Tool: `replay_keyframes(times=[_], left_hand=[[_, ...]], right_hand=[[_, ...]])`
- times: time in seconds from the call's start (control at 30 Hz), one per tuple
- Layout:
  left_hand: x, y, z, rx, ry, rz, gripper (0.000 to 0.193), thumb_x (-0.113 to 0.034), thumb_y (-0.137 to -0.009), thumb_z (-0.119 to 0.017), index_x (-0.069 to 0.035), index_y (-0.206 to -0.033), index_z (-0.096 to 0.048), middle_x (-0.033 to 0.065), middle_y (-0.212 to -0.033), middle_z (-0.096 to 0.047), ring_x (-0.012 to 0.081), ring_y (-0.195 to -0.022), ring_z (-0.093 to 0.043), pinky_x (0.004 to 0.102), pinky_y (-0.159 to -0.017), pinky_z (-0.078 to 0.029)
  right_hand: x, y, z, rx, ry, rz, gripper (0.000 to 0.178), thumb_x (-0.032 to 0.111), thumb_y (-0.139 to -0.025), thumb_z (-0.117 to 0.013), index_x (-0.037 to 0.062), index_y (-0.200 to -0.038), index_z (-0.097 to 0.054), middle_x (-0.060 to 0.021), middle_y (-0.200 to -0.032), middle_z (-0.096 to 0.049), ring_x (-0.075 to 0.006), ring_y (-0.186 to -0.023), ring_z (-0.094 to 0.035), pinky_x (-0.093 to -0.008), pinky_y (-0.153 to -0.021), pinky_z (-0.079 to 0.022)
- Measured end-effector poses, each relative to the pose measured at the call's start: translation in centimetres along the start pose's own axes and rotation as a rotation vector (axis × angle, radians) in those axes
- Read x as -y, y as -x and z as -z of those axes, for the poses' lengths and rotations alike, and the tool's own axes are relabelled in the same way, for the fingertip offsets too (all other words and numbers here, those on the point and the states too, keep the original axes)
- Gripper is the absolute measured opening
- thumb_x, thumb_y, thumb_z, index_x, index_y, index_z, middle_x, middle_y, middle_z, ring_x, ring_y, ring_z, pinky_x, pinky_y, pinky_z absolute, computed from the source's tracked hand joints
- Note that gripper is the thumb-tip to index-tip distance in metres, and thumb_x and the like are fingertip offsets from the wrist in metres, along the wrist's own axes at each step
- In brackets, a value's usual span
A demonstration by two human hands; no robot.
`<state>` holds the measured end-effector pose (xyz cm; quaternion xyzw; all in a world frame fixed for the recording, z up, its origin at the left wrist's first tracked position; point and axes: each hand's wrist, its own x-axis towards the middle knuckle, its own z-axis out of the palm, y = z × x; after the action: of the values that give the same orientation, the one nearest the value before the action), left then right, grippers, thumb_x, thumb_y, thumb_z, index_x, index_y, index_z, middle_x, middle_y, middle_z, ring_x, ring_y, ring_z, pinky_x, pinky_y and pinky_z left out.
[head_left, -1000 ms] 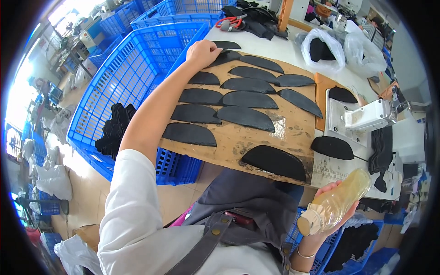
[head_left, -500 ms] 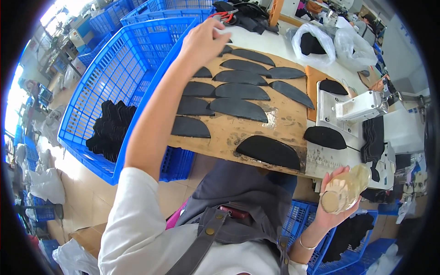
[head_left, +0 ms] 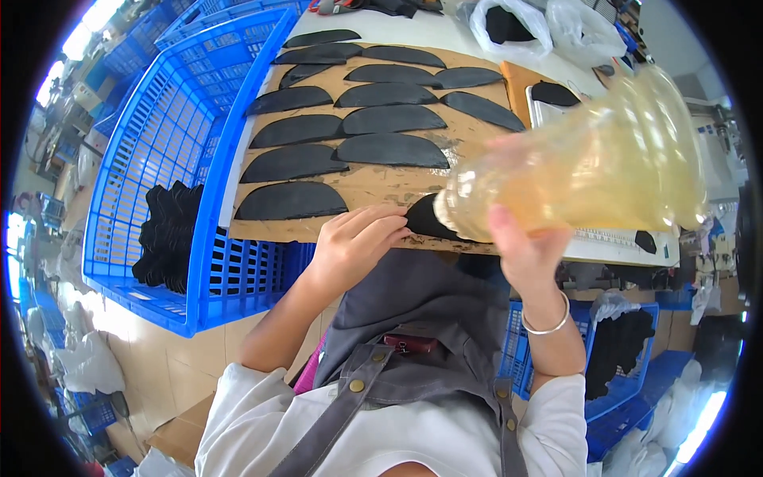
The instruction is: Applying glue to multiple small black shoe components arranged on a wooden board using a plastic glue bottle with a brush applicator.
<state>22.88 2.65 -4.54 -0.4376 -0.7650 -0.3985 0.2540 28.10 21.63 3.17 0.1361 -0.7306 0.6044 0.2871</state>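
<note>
My right hand point(head_left: 524, 246) is wrapped around a clear plastic bottle point(head_left: 604, 171) of yellowish liquid. The bottle lies tilted, its pale narrow end over a black half-moon piece point(head_left: 424, 216) at the board's front edge. At that piece's left tip is my left hand point(head_left: 358, 242), fingers bent and pressed together on the edge; the fingertips are partly hidden. Several shiny dark half-moon pieces point(head_left: 389, 149) lie in rows on the brown board point(head_left: 381, 179). The bottle hides the right part of the black piece.
A blue plastic crate point(head_left: 203, 306) with stacked black pieces point(head_left: 171, 234) stands left of the board. White plastic bags point(head_left: 584, 36) lie at the back right. Another blue crate point(head_left: 636, 381) with black material sits low at the right. Red-handled scissors point(head_left: 334, 6) lie at the far edge.
My left hand has come back from the far side of the board to the black piece's left tip. The right hand has raised the bottle and brought it left, over that piece.
</note>
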Motion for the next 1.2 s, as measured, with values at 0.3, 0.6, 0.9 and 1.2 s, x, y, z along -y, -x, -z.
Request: replay_keyframes(times=[0.3,0.6,0.9,1.2], left_hand=[[0.2,0.3,0.1,-0.013,0.051,0.022,0.019,-0.001,-0.068,-0.069,-0.001,-0.084,-0.059,0.0093,-0.087,-0.064,0.0234,-0.075,-0.065,0.0305,-0.061,-0.052],[0.9,0.9,-0.3,0.006,-0.015,-0.045,0.019,-0.003,-0.067,-0.065,-0.002,-0.085,-0.059,0.0098,-0.091,-0.063,0.0243,-0.081,-0.064,0.0315,-0.068,-0.053],[0.9,0.8,-0.5,-0.004,-0.015,-0.056,0.02,-0.001,-0.066,-0.066,-0.002,-0.085,-0.06,0.0104,-0.089,-0.063,0.0248,-0.081,-0.065,0.0318,-0.069,-0.053],[0.6,0.7,-0.3,-0.014,0.006,-0.023,0.016,0.0,-0.068,-0.068,-0.001,-0.083,-0.061,0.0108,-0.086,-0.065,0.0245,-0.079,-0.065,0.0309,-0.067,-0.053]], right_hand=[[-1.6,-0.8,-3.3,0.175,0.028,0.042,0.044,0.003,-0.069,-0.069,-0.0022,-0.108,-0.05,-0.0113,-0.101,-0.057,-0.0197,-0.091,-0.055,-0.0312,-0.081,-0.045],[-1.4,-0.4,-3.0,0.079,0.165,0.06,0.022,0.007,-0.068,-0.071,0.0001,-0.087,-0.063,-0.008,-0.092,-0.063,-0.0173,-0.08,-0.059,-0.0292,-0.074,-0.047],[-0.5,2.7,3.9,-0.005,0.446,-0.057,0.05,0.0,-0.072,-0.064,-0.0036,-0.118,-0.046,-0.0133,-0.107,-0.057,-0.0218,-0.103,-0.055,-0.0355,-0.093,-0.041],[2.9,3.3,5.4,-0.246,0.307,0.076,0.055,0.015,-0.076,-0.063,-0.0042,-0.122,-0.04,-0.0191,-0.116,-0.052,-0.0256,-0.103,-0.053,-0.0361,-0.086,-0.046]])
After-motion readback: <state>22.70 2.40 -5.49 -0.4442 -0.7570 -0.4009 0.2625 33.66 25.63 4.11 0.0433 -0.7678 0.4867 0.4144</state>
